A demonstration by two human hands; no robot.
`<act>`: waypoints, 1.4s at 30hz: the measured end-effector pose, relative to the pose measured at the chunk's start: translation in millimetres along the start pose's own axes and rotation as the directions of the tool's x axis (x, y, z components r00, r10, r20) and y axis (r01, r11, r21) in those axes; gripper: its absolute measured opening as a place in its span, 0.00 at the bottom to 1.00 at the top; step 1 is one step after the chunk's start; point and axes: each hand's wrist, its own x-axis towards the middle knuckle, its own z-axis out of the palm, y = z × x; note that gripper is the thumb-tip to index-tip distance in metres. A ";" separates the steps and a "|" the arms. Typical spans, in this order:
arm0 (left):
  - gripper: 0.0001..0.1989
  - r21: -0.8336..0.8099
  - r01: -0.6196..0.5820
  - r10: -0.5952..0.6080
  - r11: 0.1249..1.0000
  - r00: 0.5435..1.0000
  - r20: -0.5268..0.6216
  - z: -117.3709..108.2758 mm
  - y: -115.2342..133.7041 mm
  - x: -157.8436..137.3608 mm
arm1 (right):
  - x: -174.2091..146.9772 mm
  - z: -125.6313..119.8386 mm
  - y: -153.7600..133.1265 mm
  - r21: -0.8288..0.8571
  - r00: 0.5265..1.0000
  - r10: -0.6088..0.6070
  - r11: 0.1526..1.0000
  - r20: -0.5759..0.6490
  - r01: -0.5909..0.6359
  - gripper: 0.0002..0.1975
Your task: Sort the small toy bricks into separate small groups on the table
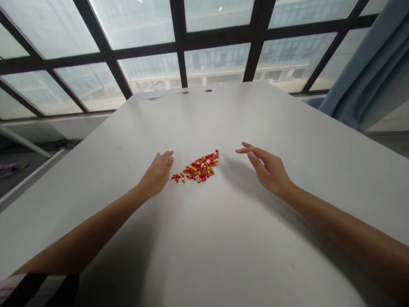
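A heap of small building bricks (201,168), mostly red, brown and orange with some white and yellow, lies on the white table (204,238). It stretches from lower left to upper right. Beside its left end is my left hand (159,172), fingers stretched out and lying together, palm turned toward the bricks. My right hand (270,168) hovers above the table to the right of the heap, with a gap between them. Its fingers point left, held apart from the thumb, and nothing is in it. Whether my left fingertips touch the outermost bricks I cannot tell.
White paper sheets (153,94) lie at the table's far left edge, near two round dark spots (208,90). Behind the table stands a large window with a black frame (217,37). A blue curtain (367,76) hangs at the right.
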 end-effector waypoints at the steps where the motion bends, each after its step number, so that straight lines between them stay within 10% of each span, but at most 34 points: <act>1: 0.45 0.030 0.016 -0.016 0.999 1.000 -0.008 6.0 -1.7 -5.5 | 0.2 0.7 -0.5 0.002 1.000 -0.001 1.000 0.004 0.001 0.33; 17: 0.34 0.181 -0.140 0.136 0.973 0.990 0.036 60.2 68.8 30.5 | -2.7 3.1 -1.7 0.077 1.000 -0.014 0.997 -0.028 0.016 0.35; 42: 0.28 0.209 -0.391 0.351 0.897 0.914 0.203 33.6 89.1 79.0 | -5.2 2.7 5.1 0.150 1.000 0.008 0.989 0.005 -0.009 0.31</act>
